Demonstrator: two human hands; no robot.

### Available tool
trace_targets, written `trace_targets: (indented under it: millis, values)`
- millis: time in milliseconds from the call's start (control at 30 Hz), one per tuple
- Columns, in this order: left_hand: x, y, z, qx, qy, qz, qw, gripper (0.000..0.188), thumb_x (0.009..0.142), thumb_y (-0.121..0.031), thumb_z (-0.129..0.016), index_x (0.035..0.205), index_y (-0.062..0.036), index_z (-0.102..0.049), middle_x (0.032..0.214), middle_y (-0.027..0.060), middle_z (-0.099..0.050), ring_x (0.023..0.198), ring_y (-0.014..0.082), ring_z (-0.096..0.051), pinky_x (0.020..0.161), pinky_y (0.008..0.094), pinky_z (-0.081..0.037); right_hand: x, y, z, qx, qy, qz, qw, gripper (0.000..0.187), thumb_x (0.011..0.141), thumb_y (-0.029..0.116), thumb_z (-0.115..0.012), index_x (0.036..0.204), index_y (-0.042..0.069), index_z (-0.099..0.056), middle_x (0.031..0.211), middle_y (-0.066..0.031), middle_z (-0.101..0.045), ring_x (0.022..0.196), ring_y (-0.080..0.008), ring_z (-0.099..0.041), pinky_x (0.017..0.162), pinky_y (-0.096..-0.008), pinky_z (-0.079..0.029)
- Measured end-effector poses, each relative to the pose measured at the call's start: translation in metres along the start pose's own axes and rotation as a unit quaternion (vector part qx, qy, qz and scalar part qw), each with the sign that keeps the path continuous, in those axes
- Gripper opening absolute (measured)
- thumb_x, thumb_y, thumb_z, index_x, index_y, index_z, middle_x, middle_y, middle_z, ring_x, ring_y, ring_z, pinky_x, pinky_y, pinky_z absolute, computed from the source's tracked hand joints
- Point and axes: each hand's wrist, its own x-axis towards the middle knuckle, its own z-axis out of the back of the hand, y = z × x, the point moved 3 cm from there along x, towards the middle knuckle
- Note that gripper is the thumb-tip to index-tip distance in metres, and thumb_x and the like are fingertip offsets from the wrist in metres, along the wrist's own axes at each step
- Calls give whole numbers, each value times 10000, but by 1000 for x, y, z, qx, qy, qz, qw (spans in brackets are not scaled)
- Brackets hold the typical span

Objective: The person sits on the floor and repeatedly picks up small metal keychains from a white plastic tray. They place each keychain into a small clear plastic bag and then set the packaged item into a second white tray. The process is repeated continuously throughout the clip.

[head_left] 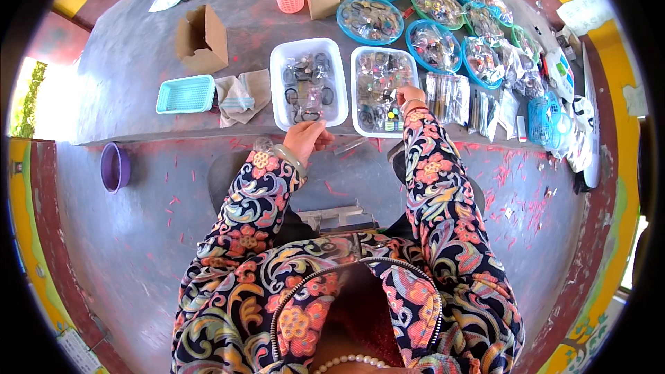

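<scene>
Two white plastic trays stand side by side before me. Dark, ring-like bands in clear packets fill the left tray [277, 69]; many small colourful pieces lie in the right tray [357, 107]. My left hand [309, 140] is at the near edge of the left tray, its fingers curled together; whatever they may hold is too small to name. Over the right side of the right tray, my right hand [411, 95] has its fingers pinched close to the small pieces. Something small and pale shows at its fingertips, but I cannot make out what it is.
Blue and green round baskets [370, 21] of packets crowd the back right. Clear packets [449, 97] lie right of the trays. Leftward are a grey cloth [258, 90], a turquoise basket [185, 94] and a cardboard box [202, 40]. A purple bucket [115, 167] stands lower left.
</scene>
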Motion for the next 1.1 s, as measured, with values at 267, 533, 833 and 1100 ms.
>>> trace_targets:
  millis: [267,533,833,1100]
  values:
    - [-4,3,29,31,-36,-12,999,246,820,-280,-530,767,-41,-549,728,59,-604,616,109,-541,538,220,-389,-99,115,19,258,103,-115,954,106,722,64,-545,791,-16,-550,624,-103,-598,473,-183,-563,370,-268,-405]
    - [-13,-10,11,4,63,-20,998,227,846,-264,-492,901,-57,-564,831,48,-609,739,120,-567,579,228,-396,-257,215,71,294,174,93,935,119,774,104,-545,859,20,-545,781,-92,-631,637,-141,-618,468,-202,-409]
    - [-32,-34,1,-159,107,-111,975,250,861,-227,-492,1012,-30,-527,917,61,-601,765,112,-575,491,187,-401,-346,222,11,266,225,148,926,142,787,141,-556,870,27,-569,776,-53,-620,637,-113,-599,489,-193,-397]
    - [-28,-28,-4,-151,136,-71,976,182,871,-123,-457,952,26,-525,887,125,-596,820,188,-602,658,235,-510,-325,220,9,265,196,178,927,218,786,237,-591,889,46,-613,763,14,-597,673,-60,-523,567,-202,-392]
